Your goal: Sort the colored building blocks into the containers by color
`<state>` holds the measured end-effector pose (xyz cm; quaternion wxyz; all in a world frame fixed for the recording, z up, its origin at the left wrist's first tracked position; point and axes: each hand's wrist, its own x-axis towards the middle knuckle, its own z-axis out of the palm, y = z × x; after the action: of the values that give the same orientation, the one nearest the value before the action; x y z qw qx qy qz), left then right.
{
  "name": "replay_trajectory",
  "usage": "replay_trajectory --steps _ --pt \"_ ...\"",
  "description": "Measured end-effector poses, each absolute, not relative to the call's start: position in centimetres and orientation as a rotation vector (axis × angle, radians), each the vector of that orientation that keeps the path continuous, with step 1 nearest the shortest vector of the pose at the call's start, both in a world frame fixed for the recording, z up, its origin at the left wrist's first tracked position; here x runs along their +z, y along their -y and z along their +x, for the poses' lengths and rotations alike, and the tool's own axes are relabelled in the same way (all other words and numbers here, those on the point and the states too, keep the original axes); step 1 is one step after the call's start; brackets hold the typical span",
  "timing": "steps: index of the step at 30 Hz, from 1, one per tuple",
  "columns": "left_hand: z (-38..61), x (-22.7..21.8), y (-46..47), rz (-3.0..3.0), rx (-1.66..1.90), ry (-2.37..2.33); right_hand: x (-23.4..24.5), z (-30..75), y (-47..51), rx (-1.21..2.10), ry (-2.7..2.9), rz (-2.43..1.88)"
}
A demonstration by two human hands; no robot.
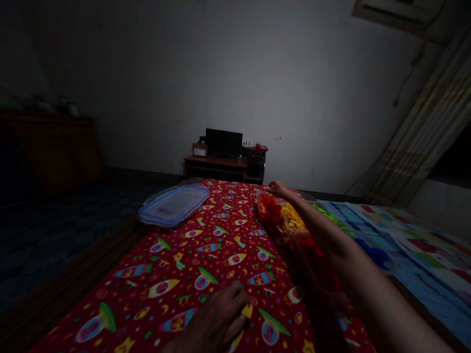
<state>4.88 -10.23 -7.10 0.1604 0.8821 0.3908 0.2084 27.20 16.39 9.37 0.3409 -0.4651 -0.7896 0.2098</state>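
Observation:
My left hand (221, 314) rests low on the red printed cloth (221, 264), its fingers curled. A small yellow piece (248, 311) shows at its fingertips; its exact kind is unclear in the dim light. Stretched far forward, my right hand (280, 189) is at the back end of a clear container of orange pieces (270, 210). Its fingers are bent together, and anything between them is too small to make out. Under my right forearm are a container of yellow pieces (292, 217) and a nearer container of red pieces (312, 250), both partly hidden.
Clear lids with blue rims (174, 205) lie stacked at the table's left edge. Right of my arm are green pieces (329, 215) and a tub of blue pieces (375, 255), beside a patterned bed cover (423, 235). A desk with a monitor (223, 142) stands at the wall.

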Motion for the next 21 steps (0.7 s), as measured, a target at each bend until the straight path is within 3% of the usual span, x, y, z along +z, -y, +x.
replay_trajectory --steps 4,8,15,21 --pt "5.0 -6.6 10.3 2.412 0.685 -1.105 10.3 27.6 -14.7 0.291 2.158 -1.382" --pt "5.2 -5.3 9.7 2.091 0.847 -1.22 10.8 28.7 -9.9 0.247 2.285 -1.221" --pt "6.6 -4.0 6.7 1.214 0.959 -1.089 3.1 26.1 2.8 1.106 2.071 -0.958" --pt "8.2 -2.3 5.9 1.845 1.031 -1.264 -2.4 22.2 5.9 1.884 0.947 -0.92"
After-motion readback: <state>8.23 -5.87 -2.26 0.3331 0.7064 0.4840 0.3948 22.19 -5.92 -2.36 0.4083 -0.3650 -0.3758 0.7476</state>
